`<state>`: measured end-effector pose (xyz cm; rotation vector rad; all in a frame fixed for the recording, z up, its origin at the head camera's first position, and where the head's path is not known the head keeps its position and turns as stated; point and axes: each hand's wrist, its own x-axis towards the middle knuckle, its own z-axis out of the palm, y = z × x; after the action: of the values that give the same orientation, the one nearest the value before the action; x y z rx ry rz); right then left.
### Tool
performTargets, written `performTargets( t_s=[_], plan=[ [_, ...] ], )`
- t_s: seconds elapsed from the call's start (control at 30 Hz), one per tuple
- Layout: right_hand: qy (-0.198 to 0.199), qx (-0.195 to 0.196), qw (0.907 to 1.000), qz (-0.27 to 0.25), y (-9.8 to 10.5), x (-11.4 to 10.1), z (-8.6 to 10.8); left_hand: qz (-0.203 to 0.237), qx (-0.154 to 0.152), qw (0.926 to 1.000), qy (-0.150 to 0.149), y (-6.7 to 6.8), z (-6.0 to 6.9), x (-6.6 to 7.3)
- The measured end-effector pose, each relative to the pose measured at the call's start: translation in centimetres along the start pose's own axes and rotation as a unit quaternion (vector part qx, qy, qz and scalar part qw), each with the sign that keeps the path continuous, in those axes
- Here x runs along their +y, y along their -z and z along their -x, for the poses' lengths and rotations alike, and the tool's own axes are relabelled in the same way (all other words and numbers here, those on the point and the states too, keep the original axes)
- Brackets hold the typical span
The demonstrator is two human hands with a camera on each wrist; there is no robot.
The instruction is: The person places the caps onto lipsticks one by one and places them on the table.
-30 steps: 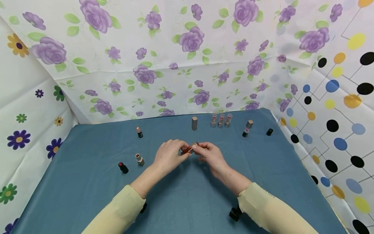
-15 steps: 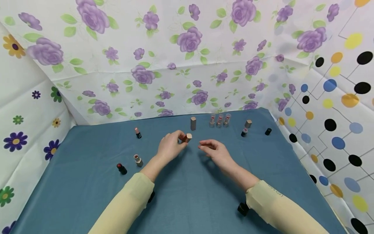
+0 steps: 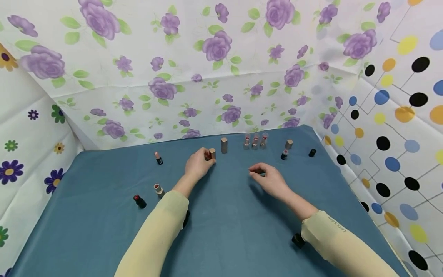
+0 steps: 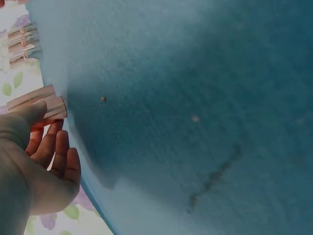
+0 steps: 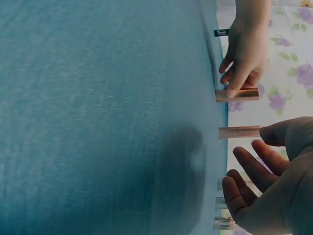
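Observation:
My left hand [image 3: 199,163] pinches a capped rose-gold lipstick tube [image 3: 212,154] between thumb and fingers, upright and at or close to the cloth. Just right of it stands a similar capped lipstick [image 3: 224,145]. The left wrist view shows the held tube [image 4: 56,108] overlapping that other one, the hand's remaining fingers loosely bent. My right hand [image 3: 273,182] hovers over the cloth, fingers relaxed and slightly curved, holding nothing. In the right wrist view, the standing lipstick [image 5: 239,131] appears close to the right thumb, though farther off.
Three clear-capped lipsticks [image 3: 255,141] stand at the back. Right of them are a small black-based lipstick [image 3: 284,154], a rose-gold cap [image 3: 288,144] and a black cap [image 3: 312,152]. Uncapped pink [image 3: 158,158], rose-gold [image 3: 159,190] and dark-red [image 3: 140,201] lipsticks stand at left.
Both hands were together on the lipstick; the right let go and drew back to the right. The left hand carried the capped tube farther back and left, beside the standing lipstick.

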<state>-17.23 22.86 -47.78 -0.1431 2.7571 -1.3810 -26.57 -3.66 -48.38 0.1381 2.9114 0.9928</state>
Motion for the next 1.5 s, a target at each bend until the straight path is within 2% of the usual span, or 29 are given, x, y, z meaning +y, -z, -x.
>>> performTargets(
  t_s=[0.27,0.57,0.9,1.0,1.17,1.5],
  plan=[
    [0.005,-0.003,0.9999,0.010,-0.7,-0.8,0.1,-0.015,0.011,0.9997,0.014,-0.1,-1.5,0.2],
    [0.009,-0.011,0.9999,-0.003,-1.7,-1.1,-0.1,-0.019,0.024,0.9991,0.030,0.8,-2.7,0.1],
    [0.004,-0.014,0.9999,-0.009,-0.8,-1.0,0.0,-0.004,0.007,0.9993,0.037,1.5,-2.8,-0.1],
    [-0.001,-0.007,1.0000,-0.002,0.0,-0.8,0.0,0.007,0.012,0.9995,0.027,2.0,-2.6,0.1],
    [-0.003,0.009,0.9999,0.006,1.9,-0.4,-0.2,0.018,0.033,0.9993,-0.007,3.4,-2.6,0.5],
    [-0.007,0.075,0.9965,0.036,7.5,1.0,-1.2,-0.043,0.042,0.9950,-0.080,6.1,-1.9,2.1]
  ],
)
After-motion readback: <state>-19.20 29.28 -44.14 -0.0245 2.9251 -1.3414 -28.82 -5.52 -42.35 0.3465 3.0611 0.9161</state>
